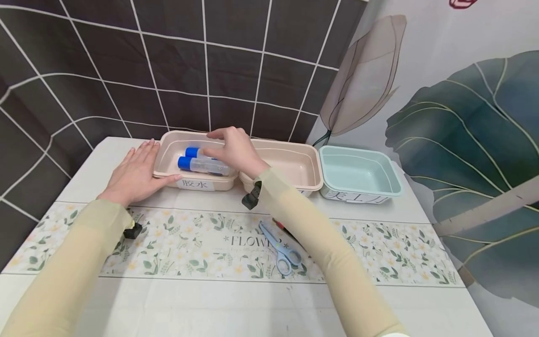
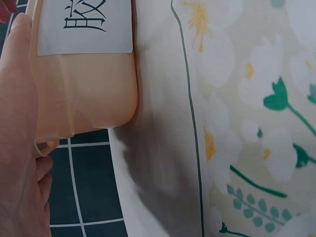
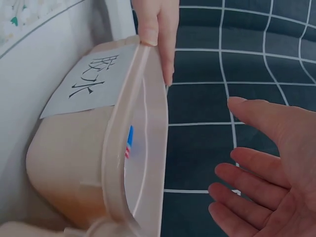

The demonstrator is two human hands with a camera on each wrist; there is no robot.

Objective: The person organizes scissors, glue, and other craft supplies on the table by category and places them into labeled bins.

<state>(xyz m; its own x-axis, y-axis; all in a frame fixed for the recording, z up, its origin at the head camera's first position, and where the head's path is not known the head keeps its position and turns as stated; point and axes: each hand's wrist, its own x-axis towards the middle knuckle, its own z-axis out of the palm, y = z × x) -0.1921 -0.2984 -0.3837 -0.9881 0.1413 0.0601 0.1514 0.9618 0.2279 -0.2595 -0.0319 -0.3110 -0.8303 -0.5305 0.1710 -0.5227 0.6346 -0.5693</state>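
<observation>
Two clear glue tubes with blue caps point(image 1: 204, 165) lie side by side in the left beige bin point(image 1: 168, 175). My left hand point(image 1: 134, 173) rests at that bin's left end, its thumb along the front rim and its other fingers stretched toward the back. Over the bin's right part hovers my right hand point(image 1: 237, 150), fingers loosely bent. In the right wrist view the right palm point(image 3: 276, 182) faces the bin with nothing in it. The bin's front carries a white label point(image 3: 86, 81) with handwritten characters; only a bit of blue shows inside from this side.
A second beige bin point(image 1: 313, 180) and a light green bin point(image 1: 393, 187) stand to the right, in one row. Light blue scissors point(image 1: 278, 245) lie on the flowered strip, beside a thin red and black tool point(image 1: 280, 225) partly under the right sleeve. A dark tiled backdrop point(image 1: 172, 65) rises behind.
</observation>
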